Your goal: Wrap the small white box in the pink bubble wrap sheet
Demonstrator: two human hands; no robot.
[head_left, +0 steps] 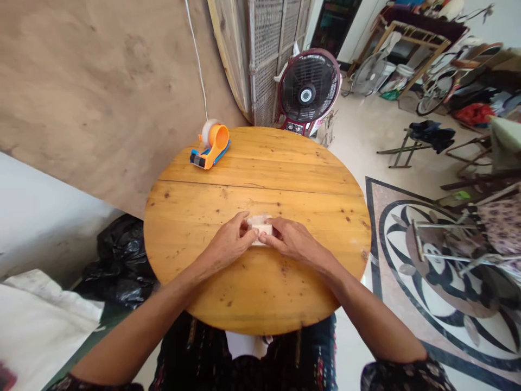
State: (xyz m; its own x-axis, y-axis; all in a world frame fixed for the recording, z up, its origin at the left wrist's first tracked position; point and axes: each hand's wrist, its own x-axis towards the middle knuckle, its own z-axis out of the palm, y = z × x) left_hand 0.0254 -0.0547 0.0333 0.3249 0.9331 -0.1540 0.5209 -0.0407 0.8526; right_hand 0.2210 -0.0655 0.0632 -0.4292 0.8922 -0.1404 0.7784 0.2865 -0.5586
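A small whitish box-like block sits near the middle of the round wooden table, with what looks like clear film at its far edge. Gripping its left side is my left hand, thumb on the near face and fingers curled round behind. From the right, my right hand closes on the same block, its thumb on the front. Parts of the block are hidden by my fingers. What exactly it is, I cannot make out.
An orange and blue tape dispenser with a roll of tape stands at the table's far left. Behind the table is a dark red electric fan. A black plastic bag lies at the left, and a folding stool stands right.
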